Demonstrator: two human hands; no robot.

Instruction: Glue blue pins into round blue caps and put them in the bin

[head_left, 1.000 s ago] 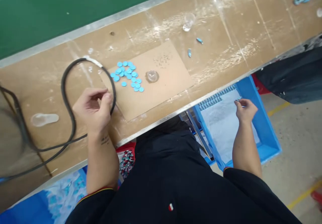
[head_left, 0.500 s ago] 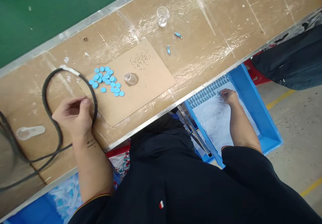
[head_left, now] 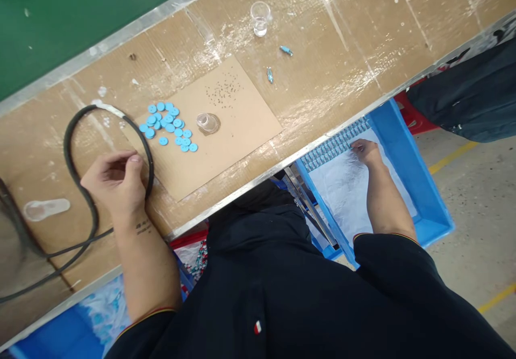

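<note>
My left hand [head_left: 119, 181] rests on the bench inside a loop of black cable [head_left: 68, 152]. Its fingers are curled and the thumb presses against them; whatever they may hold is hidden. Down in the blue tray [head_left: 423, 181], my right hand [head_left: 366, 152] pinches a small blue piece at the end of neat rows of small blue-and-clear pieces [head_left: 328, 152]. Those rows lie on a white sheet [head_left: 342, 192]. Blue button-like discs [head_left: 169, 125] are scattered on a cardboard sheet [head_left: 226, 149], beside a small clear cup [head_left: 208, 123] and many tiny dark bits [head_left: 223, 91].
Two loose blue pieces [head_left: 286, 50] and a clear cup [head_left: 260, 19] are farther back on the bench. A clear plastic scoop-like item [head_left: 46, 209] lies at far left. Another person's dark-clothed leg [head_left: 467, 95] is at right, by a red stool [head_left: 411, 114]. The bench edge [head_left: 237, 192] separates bench and tray.
The view has shifted slightly. My right hand stays at the end of the rows, with its fingers barely moved. My left hand keeps the same curled pose.
</note>
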